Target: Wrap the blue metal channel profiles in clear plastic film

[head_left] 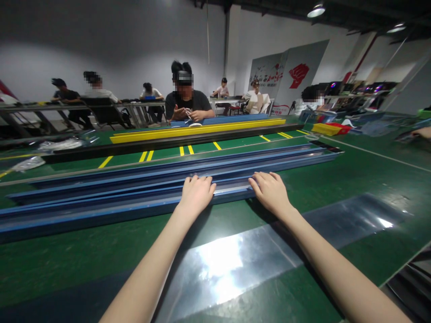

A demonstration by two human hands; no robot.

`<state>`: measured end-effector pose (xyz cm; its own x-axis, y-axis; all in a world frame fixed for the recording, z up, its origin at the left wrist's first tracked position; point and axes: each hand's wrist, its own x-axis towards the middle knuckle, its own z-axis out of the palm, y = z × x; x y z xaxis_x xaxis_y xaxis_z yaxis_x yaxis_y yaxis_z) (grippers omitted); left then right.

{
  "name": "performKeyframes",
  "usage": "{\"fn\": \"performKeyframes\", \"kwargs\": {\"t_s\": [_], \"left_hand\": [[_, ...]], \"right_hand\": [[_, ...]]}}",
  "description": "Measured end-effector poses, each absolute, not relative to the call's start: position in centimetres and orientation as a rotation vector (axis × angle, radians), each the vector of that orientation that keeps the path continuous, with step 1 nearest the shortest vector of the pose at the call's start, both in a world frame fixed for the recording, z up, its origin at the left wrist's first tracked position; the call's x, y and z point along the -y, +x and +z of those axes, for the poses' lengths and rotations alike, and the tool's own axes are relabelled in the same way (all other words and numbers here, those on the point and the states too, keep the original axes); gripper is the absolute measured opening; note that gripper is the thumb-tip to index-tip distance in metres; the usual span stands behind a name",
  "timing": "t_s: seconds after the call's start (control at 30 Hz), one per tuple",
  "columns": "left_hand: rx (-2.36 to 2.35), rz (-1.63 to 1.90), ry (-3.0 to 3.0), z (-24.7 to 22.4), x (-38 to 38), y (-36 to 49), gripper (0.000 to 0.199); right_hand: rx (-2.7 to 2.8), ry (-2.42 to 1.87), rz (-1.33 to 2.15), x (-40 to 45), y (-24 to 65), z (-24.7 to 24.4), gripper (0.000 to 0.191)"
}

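Several long blue channel strips lie side by side across the green table. My left hand (197,193) rests over the nearest blue strip (134,210), its fingers curled over the raised edges. To its right, my right hand (269,190) grips the same strip, fingers bent over the edge. The strip's inner face shows between the two hands. Under my forearms a clear, shiny plastic sheet (235,260) lies flat on the table.
Beyond the blue strips lie a long black strip (161,144) and a yellow one (202,129). A person (190,101) sits across the green table (336,184). Yellow and red trays (328,129) and plastic bags are at the back right. Other people sit farther off.
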<state>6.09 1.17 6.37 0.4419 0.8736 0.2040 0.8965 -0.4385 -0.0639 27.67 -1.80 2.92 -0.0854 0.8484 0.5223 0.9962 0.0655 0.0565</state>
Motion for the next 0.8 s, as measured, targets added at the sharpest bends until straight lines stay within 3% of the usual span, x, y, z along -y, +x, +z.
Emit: {"fn": "performKeyframes", "kwargs": {"t_s": [0.27, 0.53, 0.8], "left_hand": [[1.600, -0.238, -2.466, 6.4, -1.1, 6.1, 0.033], [1.332, -0.292, -2.806, 5.2, -1.2, 6.9, 0.042], [1.415, -0.182, -2.750, 6.1, -1.1, 6.4, 0.037]], "right_hand": [[2.087, -1.851, -0.611, 1.5, 27.4, 1.9, 0.044], [2.334, -1.579, -0.538, 1.8, 26.5, 1.7, 0.047], [2.152, -1.750, -0.585, 1.5, 28.0, 2.4, 0.042]]}}
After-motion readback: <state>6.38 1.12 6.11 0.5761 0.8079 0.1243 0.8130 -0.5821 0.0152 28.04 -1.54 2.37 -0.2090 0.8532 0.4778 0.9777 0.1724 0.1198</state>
